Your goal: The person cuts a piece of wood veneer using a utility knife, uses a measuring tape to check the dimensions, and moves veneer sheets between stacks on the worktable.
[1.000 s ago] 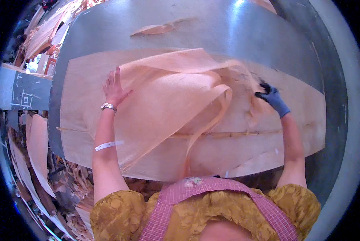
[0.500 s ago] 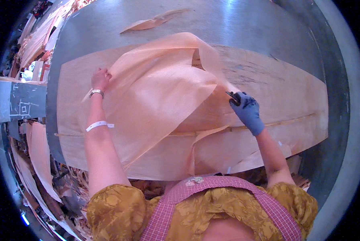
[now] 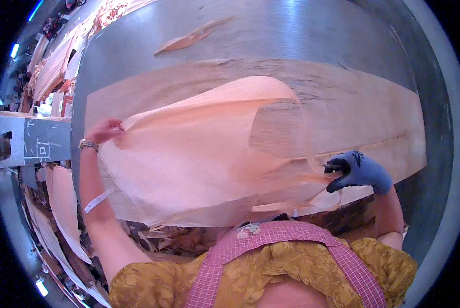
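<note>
A thin, pale peach sheet of wood veneer (image 3: 189, 159) is lifted in a loose fold over a larger veneer sheet (image 3: 353, 102) lying flat on a grey table. My left hand (image 3: 108, 131), bare and with a watch at the wrist, pinches the thin sheet's far left edge. On the right, my right hand (image 3: 361, 172) wears a blue-grey glove with dark patches. Its fingers curl round a small dark tool (image 3: 334, 168) whose kind I cannot make out. The thin sheet's right end trails to these fingers; whether they grip it too is unclear.
A loose veneer strip (image 3: 194, 37) lies at the far side of the grey table (image 3: 271, 25). Torn veneer scraps (image 3: 176, 236) are heaped below the near edge. Past the table's left side are a grey beam with white marks (image 3: 45, 138) and more veneer pieces (image 3: 63, 205).
My left hand has moved left and slightly nearer with the sheet's edge. My right hand has moved right and nearer. The thin sheet's fold has dropped nearer, baring more of the sheet beneath.
</note>
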Available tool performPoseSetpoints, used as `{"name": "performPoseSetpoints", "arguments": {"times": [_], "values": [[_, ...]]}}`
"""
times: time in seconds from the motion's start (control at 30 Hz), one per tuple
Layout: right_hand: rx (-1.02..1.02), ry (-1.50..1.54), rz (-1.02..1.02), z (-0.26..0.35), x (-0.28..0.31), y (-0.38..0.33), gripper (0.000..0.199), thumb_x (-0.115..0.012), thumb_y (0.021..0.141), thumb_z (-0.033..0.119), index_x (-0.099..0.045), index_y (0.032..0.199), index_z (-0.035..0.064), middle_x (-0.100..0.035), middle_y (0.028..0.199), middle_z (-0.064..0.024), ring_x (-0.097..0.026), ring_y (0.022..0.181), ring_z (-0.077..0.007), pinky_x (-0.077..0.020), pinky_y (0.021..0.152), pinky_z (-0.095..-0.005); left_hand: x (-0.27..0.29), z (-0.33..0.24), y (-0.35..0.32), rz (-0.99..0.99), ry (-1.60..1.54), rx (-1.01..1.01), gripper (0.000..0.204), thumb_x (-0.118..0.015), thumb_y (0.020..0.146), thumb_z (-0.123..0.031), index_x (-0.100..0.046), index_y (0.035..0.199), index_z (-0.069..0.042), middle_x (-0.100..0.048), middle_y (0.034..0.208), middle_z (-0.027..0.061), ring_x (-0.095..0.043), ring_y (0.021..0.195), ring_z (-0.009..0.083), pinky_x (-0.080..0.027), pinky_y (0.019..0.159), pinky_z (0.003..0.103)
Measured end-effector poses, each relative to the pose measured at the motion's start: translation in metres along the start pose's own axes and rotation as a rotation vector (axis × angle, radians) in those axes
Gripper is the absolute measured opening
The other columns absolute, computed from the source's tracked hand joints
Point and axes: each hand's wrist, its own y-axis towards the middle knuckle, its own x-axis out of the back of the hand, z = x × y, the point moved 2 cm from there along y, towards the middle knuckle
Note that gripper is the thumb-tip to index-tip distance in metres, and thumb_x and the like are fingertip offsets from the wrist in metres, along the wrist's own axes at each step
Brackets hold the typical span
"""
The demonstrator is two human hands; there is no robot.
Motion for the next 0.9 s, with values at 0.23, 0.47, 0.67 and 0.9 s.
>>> {"name": "performPoseSetpoints", "arguments": {"times": [0.23, 0.47, 0.67, 0.9], "values": [[-0.305, 0.197, -0.086, -0.061, 0.03, -0.042, 0.05, -0.088, 0.067, 0.019, -0.064, 0.107, -0.0007, -0.069, 0.097, -0.0093, -0.063, 0.09, -0.014, -0.0507, 0.081, -0.0296, -0.023, 0.012, 0.039, -0.168, 0.355, -0.054, 0.024, -0.066, 0.083, -0.026, -0.066, 0.099, -0.009, -0.068, 0.097, 0.0137, -0.063, 0.093, 0.0279, -0.047, 0.083, 0.04], [-0.434, -0.214, -0.315, -0.148, 0.113, -0.031, 0.034, -0.078, 0.07, 0.032, -0.072, 0.085, 0.0022, -0.071, 0.085, -0.0139, -0.065, 0.077, -0.0218, -0.0507, 0.072, -0.035, -0.062, -0.084, 0.124, -0.286, 0.552, -0.139, 0.022, -0.061, 0.085, -0.026, -0.065, 0.1, -0.01, -0.068, 0.098, 0.0118, -0.063, 0.096, 0.0293, -0.048, 0.081, 0.042], [-0.639, -0.782, -0.444, -0.29, 0.185, 0.007, 0.05, -0.076, 0.066, 0.041, -0.066, 0.101, 0.0058, -0.066, 0.106, -0.0169, -0.062, 0.097, -0.0336, -0.05, 0.085, -0.0414, -0.109, -0.182, 0.199, -0.349, 0.754, -0.175, 0.022, -0.06, 0.085, -0.03, -0.065, 0.099, -0.013, -0.069, 0.101, 0.0092, -0.063, 0.099, 0.0305, -0.048, 0.079, 0.046], [-0.73, -1.058, -0.506, -0.381, 0.251, 0.068, 0.04, -0.07, 0.075, 0.037, -0.065, 0.103, 0.0083, -0.066, 0.107, -0.0139, -0.062, 0.104, -0.0298, -0.0491, 0.089, -0.0416, -0.144, -0.243, 0.273, -0.335, 0.694, -0.171, 0.029, -0.059, 0.084, -0.033, -0.066, 0.103, -0.013, -0.068, 0.104, 0.0114, -0.062, 0.1, 0.033, -0.047, 0.084, 0.048]]}}
